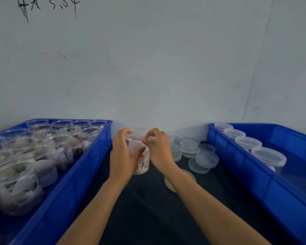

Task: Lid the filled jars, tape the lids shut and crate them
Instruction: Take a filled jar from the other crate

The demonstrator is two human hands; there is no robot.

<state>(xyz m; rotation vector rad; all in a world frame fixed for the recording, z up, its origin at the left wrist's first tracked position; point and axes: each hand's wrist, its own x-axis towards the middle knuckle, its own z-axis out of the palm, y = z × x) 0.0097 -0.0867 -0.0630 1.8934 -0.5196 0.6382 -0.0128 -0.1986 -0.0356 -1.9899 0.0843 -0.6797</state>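
Note:
A clear plastic jar (141, 165) filled with pale and red contents stands on the dark table between two blue crates. My left hand (125, 154) grips its side, thumb across the front. My right hand (157, 147) pinches the rim of the clear lid (139, 134) that sits on top of the jar. A roll of tape (170, 183) lies on the table just behind my right forearm, partly hidden by it.
The blue crate on the left (74, 183) holds several filled, open jars. The blue crate on the right (245, 175) holds a row of lidded jars along its near wall. Loose clear lids (200, 156) are piled at the back by the white wall.

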